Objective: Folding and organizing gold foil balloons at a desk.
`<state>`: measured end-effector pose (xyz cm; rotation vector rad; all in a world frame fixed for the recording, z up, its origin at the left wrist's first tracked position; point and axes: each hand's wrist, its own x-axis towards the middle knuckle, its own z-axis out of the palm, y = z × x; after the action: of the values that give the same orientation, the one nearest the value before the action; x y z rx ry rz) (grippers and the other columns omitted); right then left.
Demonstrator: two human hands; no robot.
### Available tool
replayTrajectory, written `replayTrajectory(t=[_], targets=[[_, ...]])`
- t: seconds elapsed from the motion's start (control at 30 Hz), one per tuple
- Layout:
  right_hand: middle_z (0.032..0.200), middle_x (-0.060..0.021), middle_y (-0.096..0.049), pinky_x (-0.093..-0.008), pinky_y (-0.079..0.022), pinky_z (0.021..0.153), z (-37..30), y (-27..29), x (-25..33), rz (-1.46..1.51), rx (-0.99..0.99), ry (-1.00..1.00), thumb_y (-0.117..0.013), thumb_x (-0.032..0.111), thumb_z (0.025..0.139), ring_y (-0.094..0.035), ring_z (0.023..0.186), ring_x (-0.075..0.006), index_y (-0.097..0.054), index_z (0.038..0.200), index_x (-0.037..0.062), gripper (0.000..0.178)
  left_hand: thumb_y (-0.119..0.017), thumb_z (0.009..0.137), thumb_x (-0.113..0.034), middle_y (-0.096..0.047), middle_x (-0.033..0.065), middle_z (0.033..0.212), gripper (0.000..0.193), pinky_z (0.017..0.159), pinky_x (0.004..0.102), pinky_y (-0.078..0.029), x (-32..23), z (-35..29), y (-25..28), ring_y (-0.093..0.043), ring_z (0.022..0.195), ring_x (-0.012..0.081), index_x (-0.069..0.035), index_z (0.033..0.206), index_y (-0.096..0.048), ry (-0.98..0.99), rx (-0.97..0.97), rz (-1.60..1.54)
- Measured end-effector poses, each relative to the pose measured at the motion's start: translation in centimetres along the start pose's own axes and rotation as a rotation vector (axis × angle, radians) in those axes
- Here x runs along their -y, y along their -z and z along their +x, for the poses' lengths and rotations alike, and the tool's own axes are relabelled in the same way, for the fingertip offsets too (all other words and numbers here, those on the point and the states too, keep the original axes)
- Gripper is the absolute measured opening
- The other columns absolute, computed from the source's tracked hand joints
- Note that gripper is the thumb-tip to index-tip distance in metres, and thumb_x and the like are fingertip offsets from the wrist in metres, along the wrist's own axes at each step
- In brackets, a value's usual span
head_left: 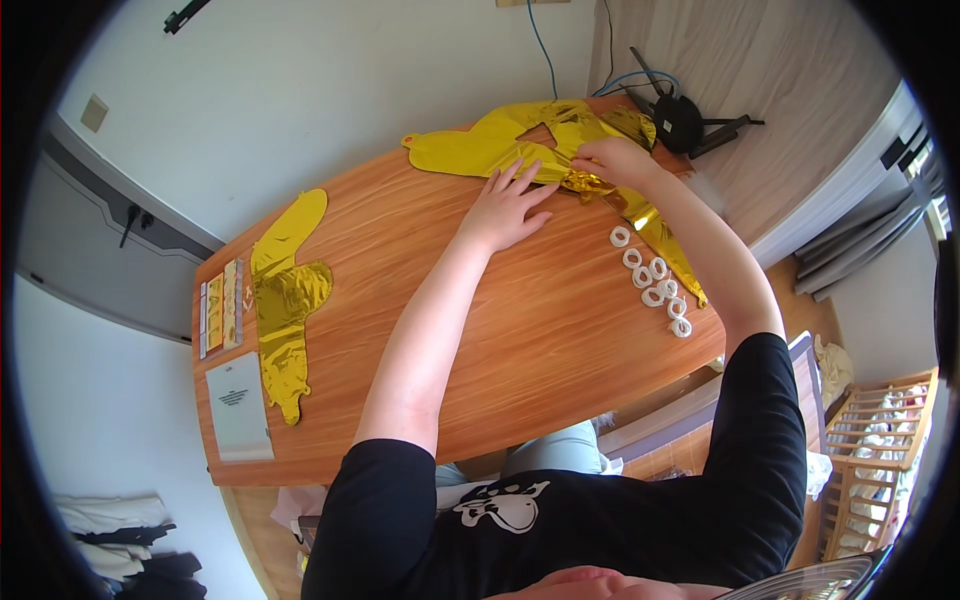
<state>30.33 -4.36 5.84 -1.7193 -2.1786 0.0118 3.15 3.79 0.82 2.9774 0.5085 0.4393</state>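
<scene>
Nearest: person's blk T-shirt (620,520) w/ white print, just off the near edge of the wood-grain table (520,320). Off the table's R end, a slatted wooden rack (870,462) w/ cloth in it. At the table's near L corner, a pale plastic sleeve (240,410) w/ small dark print; just beyond it along the table's L edge, a flat pack w/ gold strips (220,310). Right of both, still on the table's L part, a flat gold foil balloon (285,300), uninflated, wrinkled thru the middle. Nr the table's R end, a loose cluster of white ring-shaped rolls (667,288), some touching. Farther up the table, L hand (505,212) is palm down, fingers spread, fingertips on the near edge of a 2nd, bigger gold foil balloon (460,150); it lies limp along the table's far edge. R hand (622,163) is over that foil's R part, fingers curled together by a crumpled bit; can't tell if it's actually pinching foil. From there a narrow foil strip (660,245) runs down the table's R side, past the rolls. At the table's far R corner, a blk router (678,125) w/ antennas; behind the table, a blue cable (542,45) hangs down the wall.
</scene>
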Motion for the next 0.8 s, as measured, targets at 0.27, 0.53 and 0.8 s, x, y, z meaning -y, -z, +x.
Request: replayTrajectory(t=[0.27, 0.53, 0.8], targets=[[0.089, -0.0183, -0.071, -0.0503, -0.051, 0.074, 1.2, 0.5, 1.5, -0.080, 0.057, -0.079, -0.060, 0.038, 0.102, -0.067, 0.085, -0.0406, -0.070, 0.101, 0.0085, 0.032, -0.058, 0.100, -0.044, -0.026, 0.0058, 0.170, 0.058, 0.127, 0.0575, -0.019, -0.1, 0.1, 0.0, -0.017, 0.159, 0.0320, -0.034, 0.156, -0.045, -0.084, -0.065, 0.081], [0.096, -0.0197, -0.071, -0.0474, -0.052, 0.076, 3.1, 1.7, 0.5, 0.075, 0.028, -0.166, -0.059, 0.037, 0.103, -0.068, 0.090, -0.0385, -0.069, 0.105, 0.0039, 0.034, -0.055, 0.102, -0.044, -0.026, 0.0042, 0.171, 0.049, 0.128, 0.0562, -0.012, -0.3, 0.6, 0.6, -0.013, 0.160, 0.0311, -0.031, 0.150, -0.054, -0.096, 0.027, 0.071], [0.093, -0.0213, -0.069, -0.0459, -0.051, 0.075, 7.8, 5.4, -1.1, -0.011, -0.246, -0.213, -0.057, 0.037, 0.105, -0.064, 0.087, -0.0415, -0.067, 0.107, 0.0014, 0.037, -0.053, 0.102, -0.051, -0.025, 0.0127, 0.170, 0.057, 0.127, 0.0598, -0.010, -1.3, 0.8, 0.7, -0.015, 0.159, 0.0360, -0.028, 0.154, -0.049, 0.034, -0.022, 0.077]])
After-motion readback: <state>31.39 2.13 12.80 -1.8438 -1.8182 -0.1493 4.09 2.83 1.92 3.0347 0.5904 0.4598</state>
